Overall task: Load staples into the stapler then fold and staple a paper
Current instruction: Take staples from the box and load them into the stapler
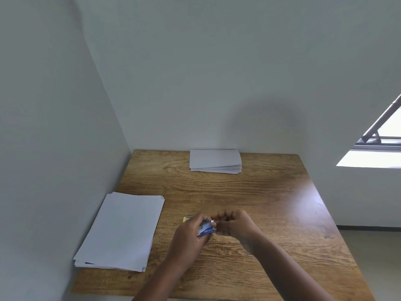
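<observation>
Head view: at six o'clock on the table (271, 213), my left hand (191, 235) grips the blue staple box (207, 230); my right hand (233, 223) pinches at its end. Tugging hard could scatter staples. Stapler unseen.

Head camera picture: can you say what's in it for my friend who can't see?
Two hands meet over a wooden table: the left hand holds a small blue-and-white box, the right hand curls at its end. A paper stack lies left, a smaller pile farther back.
</observation>
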